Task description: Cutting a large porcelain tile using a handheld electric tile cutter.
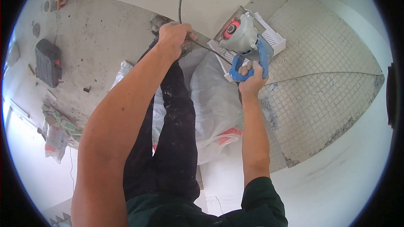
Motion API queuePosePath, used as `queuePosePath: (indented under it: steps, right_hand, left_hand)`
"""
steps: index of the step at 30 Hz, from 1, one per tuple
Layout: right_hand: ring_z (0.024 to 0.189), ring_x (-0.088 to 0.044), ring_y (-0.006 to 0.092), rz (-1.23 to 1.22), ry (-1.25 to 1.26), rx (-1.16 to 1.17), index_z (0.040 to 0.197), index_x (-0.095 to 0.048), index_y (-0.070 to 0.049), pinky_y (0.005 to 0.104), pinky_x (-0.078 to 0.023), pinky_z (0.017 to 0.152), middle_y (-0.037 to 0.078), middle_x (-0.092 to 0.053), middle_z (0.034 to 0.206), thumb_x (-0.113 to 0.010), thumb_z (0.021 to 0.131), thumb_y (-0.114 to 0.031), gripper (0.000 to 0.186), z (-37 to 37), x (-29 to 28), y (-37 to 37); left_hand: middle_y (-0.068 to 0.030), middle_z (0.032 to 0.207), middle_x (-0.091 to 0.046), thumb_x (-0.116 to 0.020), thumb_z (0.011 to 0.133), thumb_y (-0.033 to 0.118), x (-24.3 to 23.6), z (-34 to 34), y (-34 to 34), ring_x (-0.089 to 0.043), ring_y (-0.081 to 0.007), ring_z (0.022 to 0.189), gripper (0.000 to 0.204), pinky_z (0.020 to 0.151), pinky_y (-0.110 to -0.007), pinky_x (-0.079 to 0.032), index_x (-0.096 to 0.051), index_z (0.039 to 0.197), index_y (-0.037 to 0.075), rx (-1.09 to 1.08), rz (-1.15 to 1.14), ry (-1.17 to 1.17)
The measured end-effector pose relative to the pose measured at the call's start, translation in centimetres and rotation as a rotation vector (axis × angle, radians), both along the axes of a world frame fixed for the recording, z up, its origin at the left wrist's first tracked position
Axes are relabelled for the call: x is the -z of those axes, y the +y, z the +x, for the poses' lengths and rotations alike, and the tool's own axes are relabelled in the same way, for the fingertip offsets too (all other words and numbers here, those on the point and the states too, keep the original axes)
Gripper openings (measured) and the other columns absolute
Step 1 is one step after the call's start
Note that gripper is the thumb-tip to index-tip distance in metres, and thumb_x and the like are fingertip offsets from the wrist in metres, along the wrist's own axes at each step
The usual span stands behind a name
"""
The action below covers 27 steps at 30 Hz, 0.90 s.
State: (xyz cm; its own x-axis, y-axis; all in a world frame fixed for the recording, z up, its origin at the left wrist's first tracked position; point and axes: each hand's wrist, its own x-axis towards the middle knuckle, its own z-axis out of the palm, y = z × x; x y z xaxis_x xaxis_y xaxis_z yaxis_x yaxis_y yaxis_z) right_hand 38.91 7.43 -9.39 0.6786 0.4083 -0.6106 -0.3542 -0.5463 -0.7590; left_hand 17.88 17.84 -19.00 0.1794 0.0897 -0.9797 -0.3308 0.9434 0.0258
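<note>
My right hand (251,79) is wrapped round the blue handle of a dusty power saw (243,38), which looks like a circular saw with a rounded grey guard and a red hub. The saw sits over a white slatted plastic piece (275,42); whether it rests on it I cannot tell. To the left, my left hand (174,35) is closed on a black power cord (204,47). The cord runs from the saw's handle through that hand and up past the top edge.
Large slabs with a grid-patterned face (324,42) lie at the right. A smooth cream panel (219,0) spans the top. Filled whitish sacks (214,96) stand beside my legs. On the dusty floor (101,29) at the left lies a dark tool case (48,63).
</note>
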Motion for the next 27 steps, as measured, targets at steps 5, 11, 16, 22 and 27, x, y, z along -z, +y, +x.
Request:
queuePosePath:
  steps: [5,11,16,22,27]
  right_hand:
    - [0.048,-0.043,0.0160,0.001,-0.002,-0.007,0.076,-0.050,-0.005,0.0331,-0.041,0.050,0.004,-0.046,0.064,-0.056,0.081,-0.005,0.007,-0.2,0.1,-0.2]
    - [0.049,-0.043,0.0162,-0.001,0.005,0.006,0.077,-0.050,-0.006,0.0332,-0.041,0.050,0.004,-0.046,0.065,-0.055,0.081,-0.005,0.007,-0.3,0.0,-0.5]
    - [0.049,-0.043,0.0165,-0.003,0.016,0.010,0.077,-0.050,-0.006,0.0338,-0.041,0.051,0.004,-0.046,0.065,-0.055,0.081,-0.005,0.007,-0.1,0.1,-0.9]
    - [0.048,-0.043,0.0167,-0.040,-0.004,0.017,0.079,-0.051,-0.006,0.0337,-0.041,0.051,0.004,-0.046,0.065,-0.055,0.082,-0.005,0.005,-0.4,-0.2,-0.9]
    - [0.049,-0.044,0.0167,-0.007,0.018,0.009,0.079,-0.051,-0.005,0.0333,-0.041,0.051,0.004,-0.046,0.065,-0.056,0.081,-0.005,0.005,-0.4,-0.1,-1.1]
  left_hand:
    - [-0.0105,0.078,-0.060,-0.060,0.083,0.000,0.2,-0.3,0.0,-0.065,-0.0242,0.073,0.005,0.072,-0.035,-0.056,-0.058,0.086,-0.003,0.044,0.014,-0.003]
    - [-0.0114,0.081,-0.061,-0.061,0.079,-0.004,0.0,-0.4,0.0,-0.064,-0.0212,0.066,0.006,0.062,-0.031,-0.056,-0.060,0.085,-0.007,-0.024,-0.001,-0.003]
    - [-0.0121,0.081,-0.061,-0.061,0.080,-0.004,0.4,-0.4,-0.2,-0.064,-0.0219,0.066,0.006,0.062,-0.032,-0.058,-0.060,0.085,-0.007,-0.054,0.008,-0.001]
    - [-0.0120,0.081,-0.061,-0.060,0.080,-0.004,0.3,-0.3,-0.2,-0.064,-0.0217,0.067,0.008,0.063,-0.033,-0.057,-0.060,0.088,-0.007,-0.038,0.001,0.000]
    - [-0.0115,0.081,-0.061,-0.061,0.080,-0.003,0.5,-0.4,-0.3,-0.063,-0.0212,0.067,0.009,0.064,-0.033,-0.056,-0.061,0.089,-0.006,-0.040,0.007,0.001]
